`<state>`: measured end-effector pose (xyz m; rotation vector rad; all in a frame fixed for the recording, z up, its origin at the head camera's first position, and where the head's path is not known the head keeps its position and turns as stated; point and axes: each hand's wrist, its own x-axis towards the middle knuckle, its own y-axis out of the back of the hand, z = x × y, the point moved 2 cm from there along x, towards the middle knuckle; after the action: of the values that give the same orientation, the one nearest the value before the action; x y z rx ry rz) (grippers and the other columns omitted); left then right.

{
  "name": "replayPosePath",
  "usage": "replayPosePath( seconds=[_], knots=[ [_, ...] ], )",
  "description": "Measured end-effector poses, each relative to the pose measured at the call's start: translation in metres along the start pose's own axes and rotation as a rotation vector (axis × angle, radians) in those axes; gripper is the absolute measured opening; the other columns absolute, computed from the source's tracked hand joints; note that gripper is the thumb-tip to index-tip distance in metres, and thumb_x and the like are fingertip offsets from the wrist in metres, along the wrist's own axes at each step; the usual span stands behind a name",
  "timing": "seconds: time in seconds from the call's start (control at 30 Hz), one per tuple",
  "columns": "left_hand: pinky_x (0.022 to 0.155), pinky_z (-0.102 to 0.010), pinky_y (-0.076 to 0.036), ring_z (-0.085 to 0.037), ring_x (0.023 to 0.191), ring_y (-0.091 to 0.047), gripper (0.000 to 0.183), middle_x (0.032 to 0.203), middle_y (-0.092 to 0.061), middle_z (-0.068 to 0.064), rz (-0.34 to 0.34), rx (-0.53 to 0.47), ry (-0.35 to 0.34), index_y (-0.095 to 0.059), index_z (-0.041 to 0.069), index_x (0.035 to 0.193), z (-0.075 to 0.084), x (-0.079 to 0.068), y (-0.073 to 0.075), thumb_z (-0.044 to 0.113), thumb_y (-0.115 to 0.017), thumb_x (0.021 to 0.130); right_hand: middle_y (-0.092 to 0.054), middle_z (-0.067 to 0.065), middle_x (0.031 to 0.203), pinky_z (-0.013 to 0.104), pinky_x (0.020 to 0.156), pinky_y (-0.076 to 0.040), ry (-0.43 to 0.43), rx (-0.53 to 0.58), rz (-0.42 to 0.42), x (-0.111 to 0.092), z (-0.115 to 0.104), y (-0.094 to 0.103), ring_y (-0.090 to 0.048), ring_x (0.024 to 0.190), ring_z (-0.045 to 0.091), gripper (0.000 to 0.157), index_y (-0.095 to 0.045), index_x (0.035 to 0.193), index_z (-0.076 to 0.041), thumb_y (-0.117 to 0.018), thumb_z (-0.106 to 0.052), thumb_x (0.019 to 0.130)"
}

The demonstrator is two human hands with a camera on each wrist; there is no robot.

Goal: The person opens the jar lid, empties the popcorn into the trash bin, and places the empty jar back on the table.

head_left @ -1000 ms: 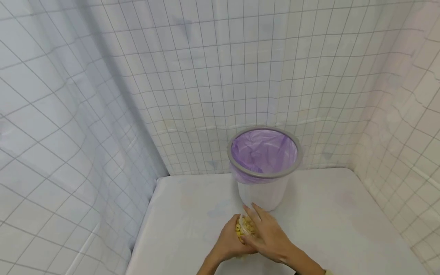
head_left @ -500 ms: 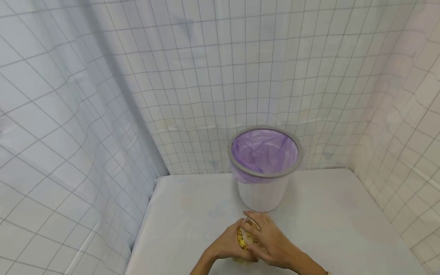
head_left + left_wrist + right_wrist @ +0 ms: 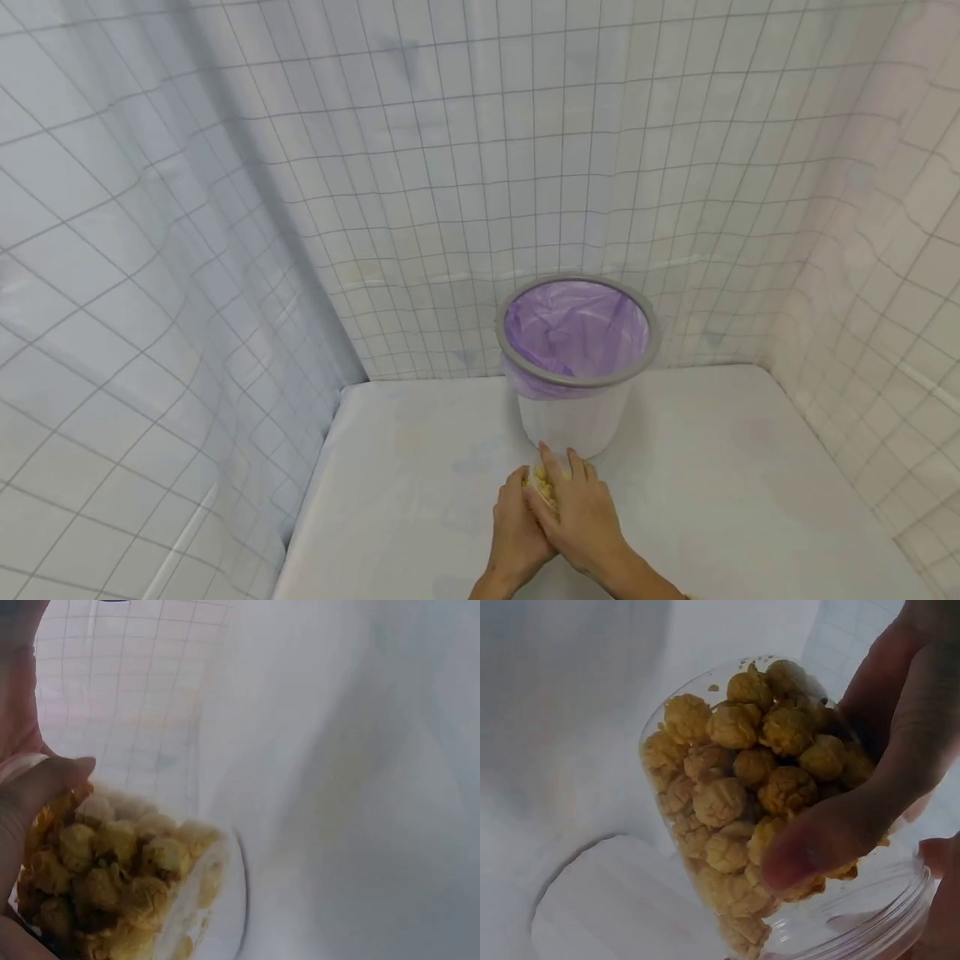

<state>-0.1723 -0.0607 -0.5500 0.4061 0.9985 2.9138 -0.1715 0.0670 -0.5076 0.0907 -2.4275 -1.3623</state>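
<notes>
A clear plastic jar (image 3: 727, 787) of round, golden popcorn (image 3: 105, 877) is between both hands, low in the head view. My left hand (image 3: 516, 525) grips it from the left. The right hand (image 3: 585, 512) holds its near and right side, the thumb across it and the other fingers reaching over the far side. In the right wrist view the jar lies tilted, and a thumb (image 3: 817, 847) presses its wall. Its threaded neck (image 3: 862, 922) shows at lower right there, partly behind fingers. Most of the jar is hidden by the hands in the head view.
Just beyond the hands stands a white bin (image 3: 573, 421) with a grey rim (image 3: 576, 382) and a purple bag lining (image 3: 573, 329). A white-covered table (image 3: 405, 467) lies under everything. White gridded sheets (image 3: 420, 192) hang at the back and both sides.
The hands have closed in around the jar and moved slightly forward, covering more of it. The left forearm has swung to the right. The bin stays where it was.
</notes>
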Motion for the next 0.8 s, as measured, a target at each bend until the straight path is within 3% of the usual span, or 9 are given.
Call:
replayPosePath(
  seconds=[0.07, 0.23, 0.3, 0.37, 0.5, 0.57, 0.6, 0.67, 0.8],
  knots=[
    [0.086, -0.044, -0.059, -0.023, 0.108, -0.063, 0.092, 0.127, -0.063, -0.016, -0.049, -0.038, -0.012, -0.046, -0.006, 0.142, -0.002, 0.000, 0.002, 0.045, -0.087, 0.077, -0.055, 0.029, 0.144, 0.060, 0.091, -0.057, 0.078, -0.020, 0.019, -0.001, 0.004, -0.003, -0.058, 0.125, 0.046, 0.062, -0.046, 0.156, -0.019, -0.054, -0.051, 0.104],
    [0.089, -0.025, -0.058, -0.010, 0.107, -0.065, 0.096, 0.131, -0.063, -0.009, -0.347, -0.342, 0.014, -0.041, 0.005, 0.150, -0.020, 0.006, 0.020, 0.034, -0.092, 0.074, -0.044, 0.018, 0.158, 0.062, 0.101, -0.053, 0.382, 0.064, -0.006, -0.002, 0.020, -0.001, -0.054, 0.136, 0.039, 0.066, -0.039, 0.160, -0.027, -0.062, -0.047, 0.101],
    [0.087, -0.024, -0.058, -0.009, 0.104, -0.067, 0.093, 0.127, -0.065, -0.008, -0.413, -0.407, 0.023, -0.043, 0.007, 0.149, -0.025, 0.008, 0.024, 0.031, -0.092, 0.073, -0.036, 0.017, 0.164, 0.066, 0.102, -0.051, 0.438, 0.108, -0.025, -0.003, 0.022, 0.003, -0.049, 0.141, 0.041, 0.075, -0.032, 0.163, -0.026, -0.065, -0.047, 0.099],
    [0.087, -0.026, -0.059, -0.010, 0.104, -0.066, 0.093, 0.127, -0.065, -0.007, -0.389, -0.369, 0.025, -0.044, 0.007, 0.148, -0.024, 0.008, 0.023, 0.035, -0.093, 0.074, -0.034, 0.019, 0.165, 0.068, 0.101, -0.051, 0.383, 0.115, -0.021, -0.002, 0.020, 0.008, -0.048, 0.142, 0.044, 0.079, -0.030, 0.164, -0.025, -0.065, -0.049, 0.098],
    [0.094, -0.052, -0.056, -0.024, 0.111, -0.062, 0.099, 0.131, -0.062, -0.015, -0.160, -0.124, -0.015, -0.044, -0.002, 0.145, -0.010, 0.002, 0.008, 0.049, -0.091, 0.073, -0.047, 0.027, 0.154, 0.066, 0.094, -0.055, 0.078, 0.058, -0.032, 0.003, 0.002, 0.015, -0.055, 0.132, 0.047, 0.072, -0.040, 0.160, -0.020, -0.058, -0.056, 0.100],
    [0.093, -0.059, -0.054, -0.029, 0.113, -0.060, 0.100, 0.132, -0.061, -0.018, -0.068, -0.024, -0.007, -0.044, -0.004, 0.144, -0.003, 0.000, 0.002, 0.052, -0.089, 0.075, -0.054, 0.028, 0.146, 0.063, 0.092, -0.056, -0.003, 0.003, -0.034, 0.004, -0.006, 0.013, -0.057, 0.127, 0.046, 0.067, -0.045, 0.157, -0.018, -0.054, -0.056, 0.102],
    [0.092, -0.059, -0.053, -0.030, 0.113, -0.060, 0.099, 0.132, -0.061, -0.018, -0.049, -0.012, -0.007, -0.044, -0.005, 0.143, -0.002, -0.001, 0.001, 0.051, -0.089, 0.075, -0.056, 0.028, 0.143, 0.062, 0.091, -0.056, -0.007, -0.021, -0.033, 0.004, -0.008, 0.011, -0.057, 0.125, 0.045, 0.064, -0.047, 0.155, -0.018, -0.052, -0.055, 0.103],
    [0.091, -0.048, -0.055, -0.023, 0.111, -0.060, 0.098, 0.131, -0.061, -0.015, -0.064, -0.038, 0.003, -0.044, -0.002, 0.144, -0.002, -0.002, 0.003, 0.051, -0.089, 0.075, -0.059, 0.026, 0.139, 0.059, 0.092, -0.055, 0.055, -0.044, -0.001, 0.003, -0.007, 0.007, -0.058, 0.124, 0.043, 0.058, -0.051, 0.153, -0.021, -0.053, -0.051, 0.104],
    [0.090, -0.029, -0.057, -0.013, 0.112, -0.062, 0.102, 0.134, -0.061, -0.010, -0.230, -0.230, 0.002, -0.039, 0.004, 0.151, -0.015, 0.000, 0.015, 0.044, -0.091, 0.074, -0.056, 0.015, 0.145, 0.058, 0.102, -0.050, 0.237, 0.009, -0.005, 0.000, 0.003, 0.005, -0.055, 0.131, 0.035, 0.053, -0.050, 0.153, -0.034, -0.059, -0.048, 0.103]
  ],
)
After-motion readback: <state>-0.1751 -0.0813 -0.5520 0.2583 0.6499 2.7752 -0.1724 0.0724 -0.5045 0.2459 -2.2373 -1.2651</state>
